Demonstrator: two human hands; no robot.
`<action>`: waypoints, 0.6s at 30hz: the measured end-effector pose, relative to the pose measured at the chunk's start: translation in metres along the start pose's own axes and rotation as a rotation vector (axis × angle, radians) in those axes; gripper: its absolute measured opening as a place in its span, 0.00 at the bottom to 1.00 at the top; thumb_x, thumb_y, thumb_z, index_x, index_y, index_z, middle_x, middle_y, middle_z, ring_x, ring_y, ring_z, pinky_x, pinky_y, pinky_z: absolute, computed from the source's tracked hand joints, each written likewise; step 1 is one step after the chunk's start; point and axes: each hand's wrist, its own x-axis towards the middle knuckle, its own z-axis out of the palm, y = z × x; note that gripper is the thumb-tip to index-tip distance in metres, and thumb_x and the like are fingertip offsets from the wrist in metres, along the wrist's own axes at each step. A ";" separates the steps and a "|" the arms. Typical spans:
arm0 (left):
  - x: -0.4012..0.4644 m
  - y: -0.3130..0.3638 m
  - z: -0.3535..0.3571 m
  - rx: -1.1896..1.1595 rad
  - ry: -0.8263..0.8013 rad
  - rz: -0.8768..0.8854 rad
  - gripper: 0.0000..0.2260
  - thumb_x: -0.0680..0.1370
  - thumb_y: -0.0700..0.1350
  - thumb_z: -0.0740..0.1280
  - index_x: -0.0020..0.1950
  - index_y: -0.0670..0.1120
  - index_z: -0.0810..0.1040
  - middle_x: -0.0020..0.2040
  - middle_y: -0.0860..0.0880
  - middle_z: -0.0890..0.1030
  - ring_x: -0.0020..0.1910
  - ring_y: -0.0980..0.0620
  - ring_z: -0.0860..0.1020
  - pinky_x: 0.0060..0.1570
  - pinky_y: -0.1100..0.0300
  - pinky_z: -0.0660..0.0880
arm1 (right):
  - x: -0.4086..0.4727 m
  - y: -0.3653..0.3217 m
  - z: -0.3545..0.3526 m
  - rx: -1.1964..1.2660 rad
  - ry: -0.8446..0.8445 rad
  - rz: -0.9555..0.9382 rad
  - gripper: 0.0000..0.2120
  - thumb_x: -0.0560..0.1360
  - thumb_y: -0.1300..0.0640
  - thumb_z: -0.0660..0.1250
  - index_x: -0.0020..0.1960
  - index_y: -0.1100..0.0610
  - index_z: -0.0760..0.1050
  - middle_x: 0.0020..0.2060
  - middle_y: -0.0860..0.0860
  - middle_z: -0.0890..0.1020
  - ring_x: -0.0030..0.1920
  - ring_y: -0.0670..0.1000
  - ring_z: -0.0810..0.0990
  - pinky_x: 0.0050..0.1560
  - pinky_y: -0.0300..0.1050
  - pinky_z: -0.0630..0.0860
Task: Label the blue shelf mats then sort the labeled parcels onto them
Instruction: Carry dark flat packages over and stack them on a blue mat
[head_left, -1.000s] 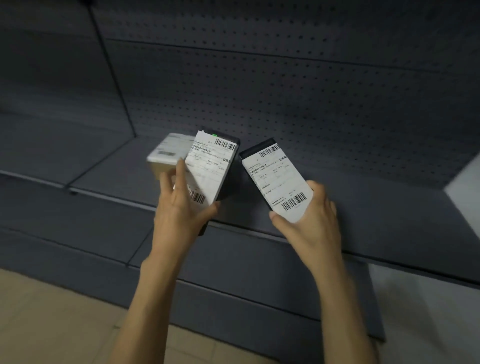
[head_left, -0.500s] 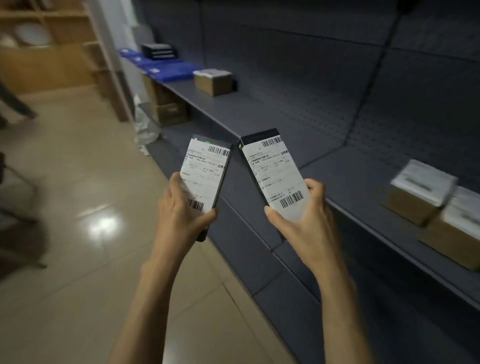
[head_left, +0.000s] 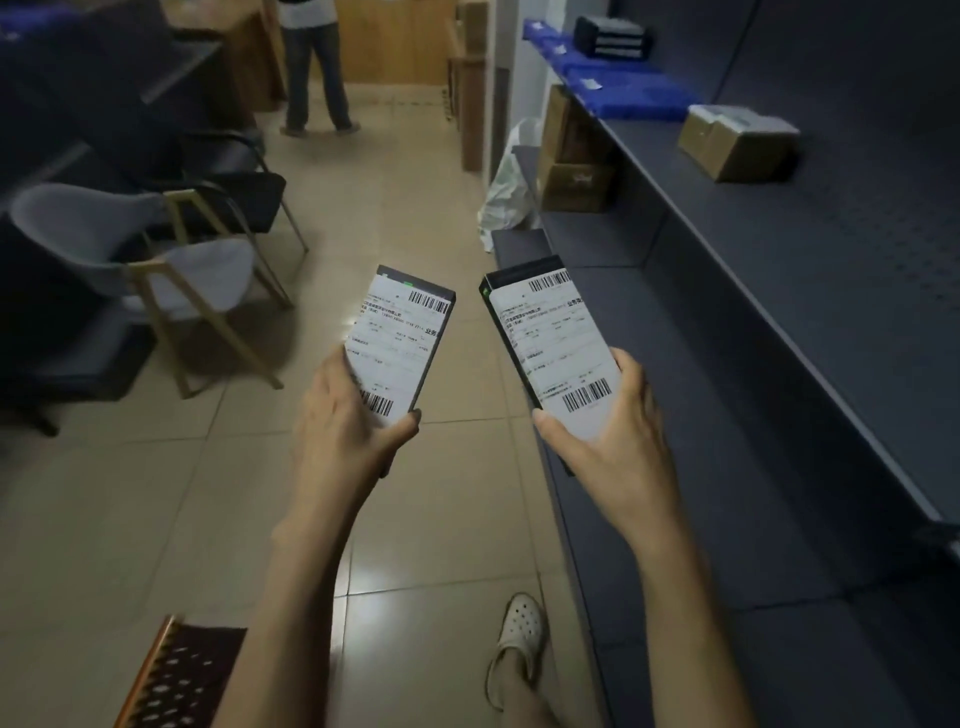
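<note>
Carrying two parcels toward the mats

Blue mats (head_left: 623, 88) upper right, on the shelf (head_left: 779, 270). Left hand (head_left: 345, 431) curled round one labelled parcel (head_left: 402, 343); right hand (head_left: 610, 436) gripping another parcel (head_left: 550, 343). Best to match labels before placing.

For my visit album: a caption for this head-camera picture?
Left hand and right hand each hold a labelled parcel beside dark shelving.

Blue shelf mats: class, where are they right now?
In the head view, upper right, the blue shelf mats lie at the dark shelf's far end, beyond the brown cardboard box.
</note>
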 end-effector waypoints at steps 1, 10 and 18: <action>0.014 0.000 0.008 0.013 0.009 -0.015 0.38 0.66 0.50 0.76 0.70 0.44 0.63 0.62 0.45 0.72 0.60 0.43 0.70 0.54 0.51 0.70 | 0.019 0.003 0.006 -0.010 -0.011 -0.011 0.43 0.67 0.41 0.72 0.74 0.49 0.54 0.66 0.47 0.69 0.62 0.47 0.67 0.53 0.45 0.68; 0.193 0.046 0.074 0.011 0.134 0.002 0.41 0.67 0.53 0.76 0.74 0.48 0.58 0.67 0.46 0.70 0.62 0.44 0.69 0.58 0.49 0.67 | 0.234 0.015 0.023 0.003 0.002 -0.117 0.42 0.65 0.41 0.74 0.72 0.48 0.58 0.62 0.47 0.70 0.60 0.48 0.68 0.51 0.43 0.66; 0.319 0.025 0.110 0.083 0.177 -0.086 0.41 0.67 0.52 0.76 0.74 0.48 0.58 0.65 0.45 0.71 0.60 0.43 0.69 0.58 0.45 0.70 | 0.388 -0.001 0.085 0.058 -0.073 -0.186 0.42 0.63 0.40 0.74 0.71 0.47 0.59 0.62 0.47 0.71 0.61 0.49 0.69 0.53 0.44 0.68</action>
